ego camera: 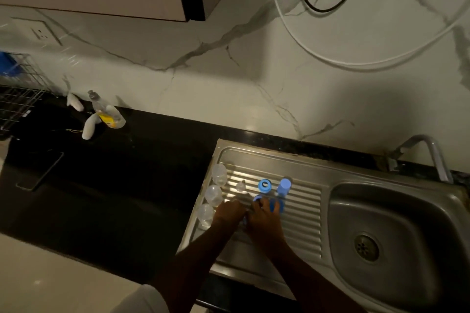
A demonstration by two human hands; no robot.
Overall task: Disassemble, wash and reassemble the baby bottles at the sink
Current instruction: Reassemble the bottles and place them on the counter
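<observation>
My right hand [262,216] has its grip curled over a blue part [276,204] on the ribbed drainboard [302,213]. It is probably a collar ring, though the fingers cover most of it. My left hand [230,212] sits just beside it, knuckles up, and whether its grip is holding anything I cannot tell; the fingers are tucked under and the light is poor. Both forearms come in from the lower edge and converge over the middle of the drainboard, the wrists nearly touching.

On progress, I judge the bottles to be in pieces: three clear domed pieces [213,194] (caps or bottle bodies, too blurred to say) stand in a line along the left rim of the drainboard, a small clear teat [240,186] lies among the ribs, and just beyond my hands stand a blue ring [264,185] and a blue bottle-like piece [284,187]. So disassembly looks largely done. I cannot say whether washing has happened, and nothing here looks reassembled.

To the right the sink basin [396,236] shows only its drain, and the tap [429,152] arches over it with no water visible. Farther off on the dark tabletop [142,165], a soap bottle [106,110] lies well apart, beside white brush-like pieces [89,128].
</observation>
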